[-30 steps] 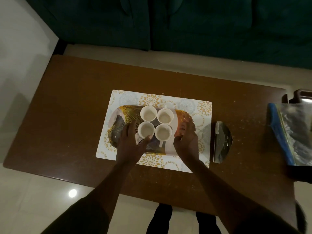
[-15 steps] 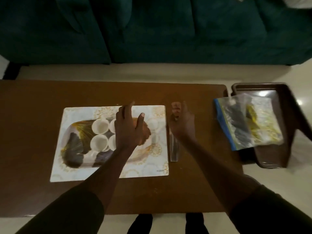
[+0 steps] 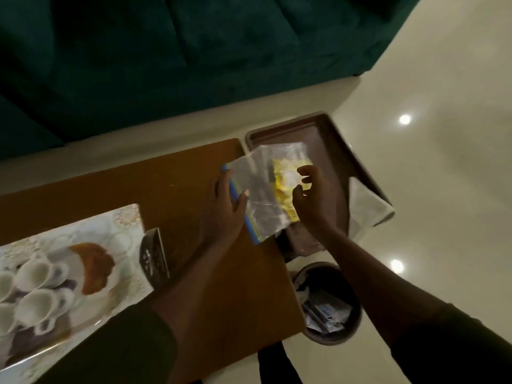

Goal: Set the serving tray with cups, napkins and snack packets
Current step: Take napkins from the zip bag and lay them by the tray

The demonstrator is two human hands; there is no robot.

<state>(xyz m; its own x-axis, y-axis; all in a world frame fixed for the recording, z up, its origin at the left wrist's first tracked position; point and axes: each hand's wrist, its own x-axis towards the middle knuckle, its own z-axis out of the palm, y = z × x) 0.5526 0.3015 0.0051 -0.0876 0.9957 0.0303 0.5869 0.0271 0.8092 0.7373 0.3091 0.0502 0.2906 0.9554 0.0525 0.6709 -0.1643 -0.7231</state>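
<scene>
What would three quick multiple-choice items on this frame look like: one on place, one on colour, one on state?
1. Where does the dark snack packet lie?
A. in the bin
B. on the wooden table, right of the placemat
C. inside a cup

2. What colour is the zip bag's seal strip?
A. red
B. white
C. blue

3. How is the left hand engaged?
A. fingers gripping the zip bag's sealed edge
B. flat on the placemat
C. lifting a cup

Key: 1 B, the packet sits on bare wood beside the mat. 2 C, a blue band runs along the bag's edge. 3 A, its thumb lies over the plastic.
</scene>
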